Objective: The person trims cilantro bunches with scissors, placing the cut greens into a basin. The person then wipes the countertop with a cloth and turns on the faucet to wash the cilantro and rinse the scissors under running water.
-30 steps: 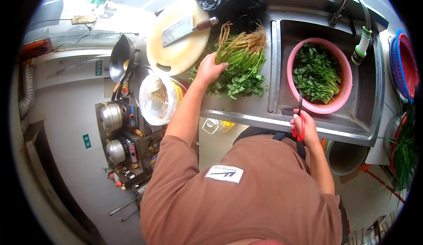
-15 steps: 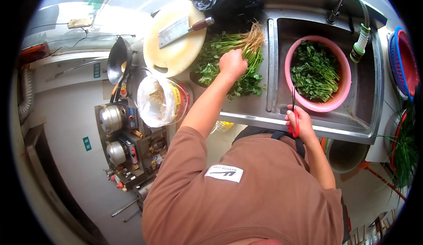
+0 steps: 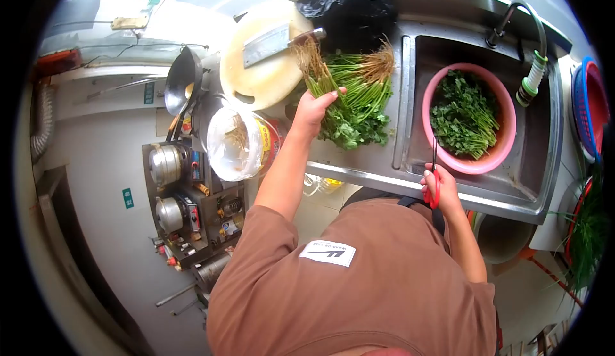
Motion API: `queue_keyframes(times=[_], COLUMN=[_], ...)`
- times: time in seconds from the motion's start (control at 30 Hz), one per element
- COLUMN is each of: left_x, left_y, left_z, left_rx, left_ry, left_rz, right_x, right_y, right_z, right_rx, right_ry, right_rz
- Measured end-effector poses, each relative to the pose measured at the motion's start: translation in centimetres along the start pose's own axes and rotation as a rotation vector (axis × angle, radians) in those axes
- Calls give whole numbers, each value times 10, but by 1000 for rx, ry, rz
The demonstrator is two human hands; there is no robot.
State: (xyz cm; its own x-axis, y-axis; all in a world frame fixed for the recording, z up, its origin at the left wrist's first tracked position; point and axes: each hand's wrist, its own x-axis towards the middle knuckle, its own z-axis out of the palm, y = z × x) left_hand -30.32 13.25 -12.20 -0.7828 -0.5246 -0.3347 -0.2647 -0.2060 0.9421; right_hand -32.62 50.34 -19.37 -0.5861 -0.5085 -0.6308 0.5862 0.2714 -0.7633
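My left hand (image 3: 312, 112) is closed round a bunch of cilantro (image 3: 310, 64), whose brown roots point away from me toward the cutting board. Right beside it, a larger pile of cilantro (image 3: 368, 96) lies on the metal counter, roots at the far end. Low by the sink's front edge, my right hand (image 3: 448, 189) grips red-handled scissors (image 3: 437, 192), their dark blades pointing up. Just beyond the blades, a pink basin (image 3: 428, 114) in the sink holds trimmed cilantro (image 3: 462, 109) in water.
A round cutting board (image 3: 234, 67) carries a cleaver (image 3: 266, 45). Nearer stands a lined bucket (image 3: 267, 139) with root scraps inside. A black plastic bag (image 3: 362, 13) lies behind the pile. The faucet (image 3: 506, 19) arches over the sink (image 3: 548, 144); stacked baskets (image 3: 586, 99) stand at right.
My left hand has moved left from the pile, drawing a cilantro bunch with it and tilting its roots toward the cutting board. My right hand still holds the scissors in nearly the same place.
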Motion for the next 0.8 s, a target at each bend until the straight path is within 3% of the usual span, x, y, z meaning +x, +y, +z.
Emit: queue_keyframes(times=[0.1, 0.27, 0.4, 0.47, 0.63, 0.8], left_x=[-27, -79, -130, -153, -199, -225], left_y=[25, 60, 87, 95, 100, 103], left_z=[-20, -61, -100, -118, -159, -208], left_rx=[-164, -296, -429, -365, -178, -95], left_ry=[-88, -23, 46, 86, 168, 250], left_rz=[-66, -58, -45, -60, 19, 31], right_x=[7, 16, 27, 38, 25, 19], right_y=[-13, -56, -99, -119, -198, -224], right_z=[11, 46, 99, 135, 246, 351], right_rx=[-13, -145, -350, -532, -776, -916], right_ry=[-59, -162, -359, -429, -857, -1125], right_rz=[3, -16, -233, -475, -760, -664])
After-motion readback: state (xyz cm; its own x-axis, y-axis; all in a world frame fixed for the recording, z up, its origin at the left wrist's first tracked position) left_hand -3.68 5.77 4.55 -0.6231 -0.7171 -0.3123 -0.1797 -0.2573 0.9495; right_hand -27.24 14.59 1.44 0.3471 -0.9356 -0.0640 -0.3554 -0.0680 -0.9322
